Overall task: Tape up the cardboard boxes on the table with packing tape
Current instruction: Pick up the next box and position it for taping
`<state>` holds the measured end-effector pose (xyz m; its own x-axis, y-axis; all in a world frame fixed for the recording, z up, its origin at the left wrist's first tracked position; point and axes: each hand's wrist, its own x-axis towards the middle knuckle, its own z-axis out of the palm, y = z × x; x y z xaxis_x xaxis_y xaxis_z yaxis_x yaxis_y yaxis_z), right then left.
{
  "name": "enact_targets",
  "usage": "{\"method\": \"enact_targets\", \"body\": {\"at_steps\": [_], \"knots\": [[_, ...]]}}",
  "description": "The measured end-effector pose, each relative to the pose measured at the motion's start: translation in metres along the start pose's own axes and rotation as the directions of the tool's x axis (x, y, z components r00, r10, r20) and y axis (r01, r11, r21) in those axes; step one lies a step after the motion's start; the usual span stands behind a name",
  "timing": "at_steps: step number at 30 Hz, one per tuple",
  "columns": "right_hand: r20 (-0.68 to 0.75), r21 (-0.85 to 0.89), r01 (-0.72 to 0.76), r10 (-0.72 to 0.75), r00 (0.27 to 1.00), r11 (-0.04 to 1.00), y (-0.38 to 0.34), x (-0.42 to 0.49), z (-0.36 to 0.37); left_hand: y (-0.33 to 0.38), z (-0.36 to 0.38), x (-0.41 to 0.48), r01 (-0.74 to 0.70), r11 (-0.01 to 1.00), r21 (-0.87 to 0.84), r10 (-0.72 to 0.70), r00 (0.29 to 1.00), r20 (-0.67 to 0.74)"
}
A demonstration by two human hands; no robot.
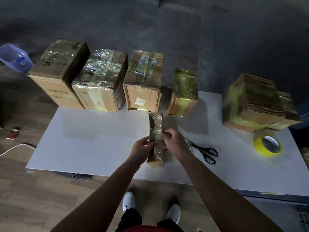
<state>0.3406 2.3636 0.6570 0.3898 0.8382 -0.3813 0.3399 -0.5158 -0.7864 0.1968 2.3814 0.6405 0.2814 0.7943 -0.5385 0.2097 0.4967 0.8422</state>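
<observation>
One narrow box (155, 126) lies near the front edge of the table (83, 139); left grip (142, 148) holds its left wall, right grip (173, 144) pinches its taped top. It seems light, stiff, slippery under tape; the side walls suit holding.

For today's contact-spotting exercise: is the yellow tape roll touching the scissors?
Apart. The head view shows bare white table between the yellow tape roll and the scissors.

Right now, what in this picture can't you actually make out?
Head view:
White tape roll: mostly hidden behind the right hand.
Labelled box: print too small to read.
Blue bin: cut by the left edge, blurred.
Narrow box: its right side, covered by that hand's fingers.
</observation>
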Motion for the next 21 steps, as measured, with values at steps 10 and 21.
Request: {"method": "enact_targets", "body": {"at_steps": [10,21], "knots": [[0.219,-0.047,0.042,-0.031,0.975,0.998,0.003,-0.006,0.009,0.006,-0.009,0.007,0.076,0.995,0.058,-0.074,0.996,-0.039],[0.242,-0.182,-0.119,0.162,0.957,0.976,0.02,-0.009,-0.002,-0.007,-0.034,0.003,0.179,0.943,-0.28,-0.151,0.981,0.118]]}}
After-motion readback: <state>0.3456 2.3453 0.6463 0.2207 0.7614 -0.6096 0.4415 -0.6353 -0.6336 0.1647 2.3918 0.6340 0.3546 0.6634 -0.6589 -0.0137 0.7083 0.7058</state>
